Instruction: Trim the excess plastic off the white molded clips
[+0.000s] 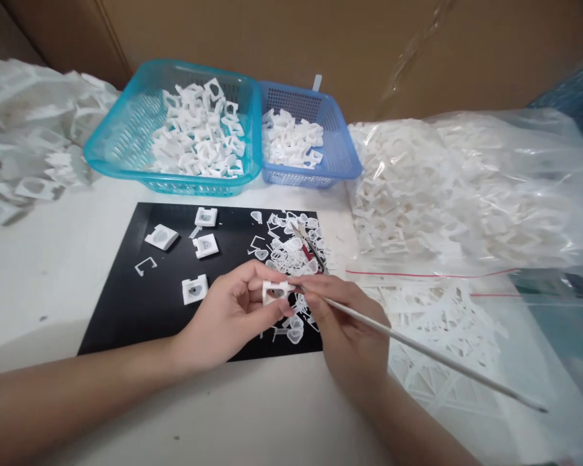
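Between its thumb and fingers, my left hand (233,312) pinches a small white plastic part (274,292) with an opening in it. My right hand (352,317) grips a long thin metal rod tool (432,353), whose near end meets the right side of that part; the tip itself is hidden by the fingers. Both hands are over a black mat (140,304). Several similar white parts (195,289) lie on the mat to the left. Behind my right hand are thin white scraps (286,255) and red-handled tweezers or snips (311,249).
A teal basket (175,181) and a blue basket (311,176) of white parts stand behind the mat. Clear bags (412,188) of parts lie at the right, with flat white lattice scraps (437,343) in front. More white parts (34,142) are piled at the far left.
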A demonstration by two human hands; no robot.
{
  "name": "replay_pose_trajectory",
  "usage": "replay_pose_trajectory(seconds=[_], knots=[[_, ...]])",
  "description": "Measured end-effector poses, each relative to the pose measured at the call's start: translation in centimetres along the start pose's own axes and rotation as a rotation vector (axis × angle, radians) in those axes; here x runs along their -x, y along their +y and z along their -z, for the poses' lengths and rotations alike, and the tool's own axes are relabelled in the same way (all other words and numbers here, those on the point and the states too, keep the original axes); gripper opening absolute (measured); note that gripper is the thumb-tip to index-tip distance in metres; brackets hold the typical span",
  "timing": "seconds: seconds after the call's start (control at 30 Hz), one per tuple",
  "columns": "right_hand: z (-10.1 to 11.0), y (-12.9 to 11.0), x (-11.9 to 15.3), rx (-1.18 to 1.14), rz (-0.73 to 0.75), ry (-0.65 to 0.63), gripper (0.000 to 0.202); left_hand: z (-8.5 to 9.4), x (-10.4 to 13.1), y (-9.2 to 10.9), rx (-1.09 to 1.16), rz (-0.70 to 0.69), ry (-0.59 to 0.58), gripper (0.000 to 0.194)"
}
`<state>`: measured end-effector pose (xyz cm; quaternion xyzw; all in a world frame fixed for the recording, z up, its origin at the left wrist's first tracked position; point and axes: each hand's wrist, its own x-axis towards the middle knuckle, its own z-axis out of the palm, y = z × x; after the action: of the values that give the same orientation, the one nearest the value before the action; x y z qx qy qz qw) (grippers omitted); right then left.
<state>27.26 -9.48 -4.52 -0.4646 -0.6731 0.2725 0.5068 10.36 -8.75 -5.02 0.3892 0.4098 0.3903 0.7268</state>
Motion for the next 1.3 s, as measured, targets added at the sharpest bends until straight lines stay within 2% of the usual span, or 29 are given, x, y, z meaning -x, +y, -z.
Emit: replay_pose_trajectory(seconds=[0.07, 0.17, 0.3, 0.43, 0.73, 0.97, 1.03, 1.1, 1.17, 1.3], knots=[[0.0, 0.0, 0.1, -0.020, 0.005, 0.008, 0.024, 0.0, 0.0, 0.1, -0.026, 0.012, 0.001, 0.015], [0.2, -0.1, 0.0, -0.054, -0.079, 0.027, 0.020, -0.1, -0.1, 0.2, -0.052, 0.009, 0.042, 0.016], [0.4, -0.3, -0.1, -0.193, -0.217, -0.055, 0.010, 0.0, -0.3, 0.2, -0.074, -0.004, 0.071, 0.020], [0.5, -0.3, 0.2, -0.173, -0.237, -0.117, 0.007, -0.1, -0.4, 0.4, -0.058, 0.011, 0.077, 0.024], [0.6, -0.3, -0.1, 0.050, 0.064, -0.228, 0.020, -0.1, -0.4, 0.8, -0.057, 0.054, 0.087, 0.026], [0.7, -0.4, -0.2, 0.181, 0.169, -0.282, 0.023, 0.0, -0.4, 0.8, -0.074, 0.048, 0.069, 0.025], [0.4, 0.0, 0.1, 0.235, 0.249, -0.251, 0.022, -0.1, -0.4, 0.9, -0.084, 0.052, 0.071, 0.024], [0.0, 0.7, 0.6, 0.251, 0.355, -0.152, 0.022, -0.1, -0.3, 0.9, -0.087, 0.058, 0.081, 0.023], [-0.3, 1.2, 1.1, 0.291, 0.381, -0.082, 0.026, -0.1, -0.3, 0.9, -0.087, 0.059, 0.084, 0.022], [-0.5, 1.3, 1.3, 0.366, 0.367, -0.175, 0.030, 0.1, -0.3, 0.7, -0.096, 0.055, 0.069, 0.022]])
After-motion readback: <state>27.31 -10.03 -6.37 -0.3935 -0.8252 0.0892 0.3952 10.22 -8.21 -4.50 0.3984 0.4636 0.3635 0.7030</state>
